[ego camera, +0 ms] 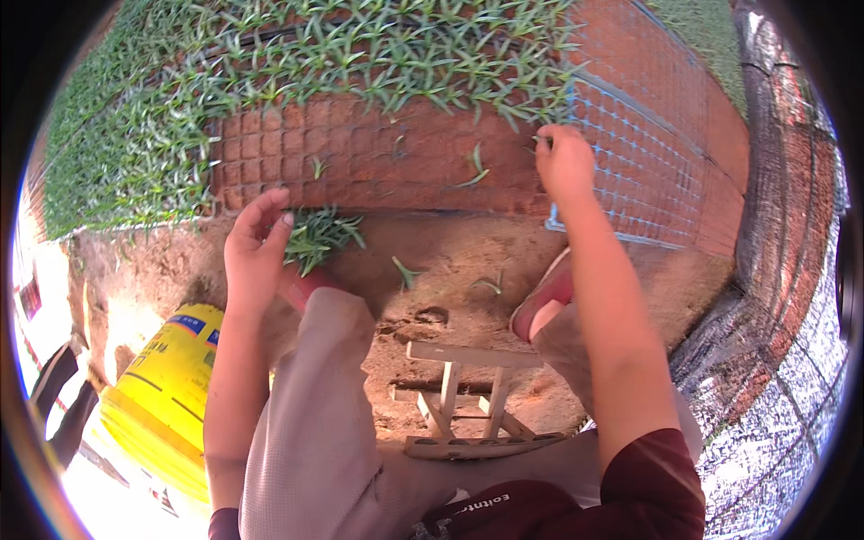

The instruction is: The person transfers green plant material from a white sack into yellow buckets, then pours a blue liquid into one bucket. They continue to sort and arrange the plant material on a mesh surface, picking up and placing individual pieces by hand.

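My left hand [260,239] is half curled beside a bunch of green seedlings [320,236] above my shoe; whether it grips any of them I cannot tell. My right hand [561,152] is at the right end of a bare, gridded soil strip [378,155], its fingers pinched together. A small bit of green shows at those fingertips. Rows of planted seedlings [391,54] stand beyond the strip. Several loose seedlings [478,165] lie on the soil.
Blue plastic mesh [628,148] covers soil at the right. A yellow plastic bucket [165,378] lies tilted at the left. Below, a wooden stool [472,354] is between my legs, with loose seedlings [405,272] on the ground near my shoes. Dark netting [763,270] runs along the right edge.
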`<action>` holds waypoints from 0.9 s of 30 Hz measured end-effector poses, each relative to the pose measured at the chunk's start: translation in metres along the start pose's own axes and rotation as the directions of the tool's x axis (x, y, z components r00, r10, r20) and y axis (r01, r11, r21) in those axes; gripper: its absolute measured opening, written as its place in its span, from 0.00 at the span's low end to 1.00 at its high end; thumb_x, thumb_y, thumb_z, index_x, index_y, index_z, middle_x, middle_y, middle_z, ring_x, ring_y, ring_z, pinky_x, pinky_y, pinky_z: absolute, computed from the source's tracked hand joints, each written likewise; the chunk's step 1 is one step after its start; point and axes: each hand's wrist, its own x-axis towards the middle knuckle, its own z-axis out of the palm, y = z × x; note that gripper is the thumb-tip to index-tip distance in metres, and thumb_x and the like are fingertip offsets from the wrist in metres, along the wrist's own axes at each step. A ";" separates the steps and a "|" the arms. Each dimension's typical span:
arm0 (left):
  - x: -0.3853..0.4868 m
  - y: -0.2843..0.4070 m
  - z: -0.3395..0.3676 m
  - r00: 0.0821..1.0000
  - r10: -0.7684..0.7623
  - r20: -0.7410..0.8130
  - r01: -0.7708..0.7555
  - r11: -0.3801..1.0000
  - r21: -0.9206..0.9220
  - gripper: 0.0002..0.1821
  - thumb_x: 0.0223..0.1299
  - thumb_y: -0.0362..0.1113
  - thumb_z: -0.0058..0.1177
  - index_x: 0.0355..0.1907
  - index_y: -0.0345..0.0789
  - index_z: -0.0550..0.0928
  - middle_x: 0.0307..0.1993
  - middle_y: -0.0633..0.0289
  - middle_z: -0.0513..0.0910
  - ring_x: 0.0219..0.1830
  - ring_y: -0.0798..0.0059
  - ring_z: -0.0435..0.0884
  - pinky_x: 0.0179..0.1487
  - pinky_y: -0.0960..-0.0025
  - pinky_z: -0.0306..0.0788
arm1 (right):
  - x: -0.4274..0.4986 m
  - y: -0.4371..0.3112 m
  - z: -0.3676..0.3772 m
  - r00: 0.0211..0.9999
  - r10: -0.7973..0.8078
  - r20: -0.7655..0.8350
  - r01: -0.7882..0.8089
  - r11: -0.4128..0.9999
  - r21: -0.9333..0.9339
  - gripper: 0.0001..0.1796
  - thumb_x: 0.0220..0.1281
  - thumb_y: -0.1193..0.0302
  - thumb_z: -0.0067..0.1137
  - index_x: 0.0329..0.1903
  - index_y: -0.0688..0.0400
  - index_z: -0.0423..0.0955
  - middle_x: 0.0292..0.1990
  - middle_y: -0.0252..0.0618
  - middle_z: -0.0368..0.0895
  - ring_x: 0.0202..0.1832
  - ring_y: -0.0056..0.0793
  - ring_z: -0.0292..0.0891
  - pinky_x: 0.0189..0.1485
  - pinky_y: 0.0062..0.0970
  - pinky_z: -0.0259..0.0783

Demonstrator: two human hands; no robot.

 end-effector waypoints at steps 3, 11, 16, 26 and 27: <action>0.007 -0.005 -0.006 0.977 0.210 0.028 -0.202 0.887 0.414 0.15 0.58 0.24 0.58 0.49 0.36 0.82 0.41 0.62 0.83 0.41 0.74 0.81 0.49 0.71 0.75 | 0.014 -0.001 0.001 0.981 0.060 0.182 -0.024 0.980 -0.197 0.12 0.52 0.70 0.64 0.42 0.54 0.81 0.41 0.45 0.81 0.46 0.48 0.78 0.48 0.44 0.74; -0.009 -0.021 0.034 0.823 0.329 0.463 -0.562 0.355 0.747 0.08 0.49 0.38 0.61 0.35 0.44 0.83 0.37 0.65 0.76 0.46 0.64 0.76 0.48 0.59 0.69 | -0.052 -0.090 -0.005 0.985 -0.164 0.051 0.127 0.897 0.423 0.11 0.55 0.71 0.63 0.42 0.55 0.79 0.40 0.41 0.81 0.46 0.43 0.77 0.48 0.40 0.73; 0.008 -0.042 0.046 0.793 0.251 0.556 -0.586 0.062 0.808 0.09 0.46 0.36 0.60 0.34 0.45 0.83 0.36 0.64 0.75 0.48 0.66 0.74 0.51 0.60 0.64 | -0.117 -0.164 0.011 0.884 -0.115 0.454 -0.233 0.733 0.639 0.10 0.54 0.73 0.64 0.41 0.58 0.79 0.38 0.41 0.82 0.42 0.42 0.78 0.48 0.35 0.74; -0.008 -0.021 0.040 0.801 0.418 0.429 -0.597 0.616 0.515 0.14 0.49 0.32 0.61 0.41 0.45 0.84 0.43 0.69 0.83 0.48 0.69 0.79 0.54 0.59 0.62 | -0.120 -0.181 0.027 0.866 -0.049 0.497 -0.427 0.442 0.789 0.17 0.58 0.75 0.66 0.51 0.58 0.77 0.39 0.32 0.83 0.41 0.26 0.78 0.46 0.25 0.75; -0.008 -0.023 0.042 0.804 0.409 0.432 -0.590 0.640 0.493 0.14 0.50 0.32 0.61 0.43 0.45 0.83 0.41 0.69 0.83 0.47 0.69 0.80 0.54 0.59 0.62 | -0.118 -0.176 0.028 0.801 -0.073 0.595 -0.538 0.348 0.767 0.17 0.59 0.76 0.65 0.52 0.58 0.77 0.38 0.31 0.83 0.39 0.23 0.78 0.44 0.23 0.75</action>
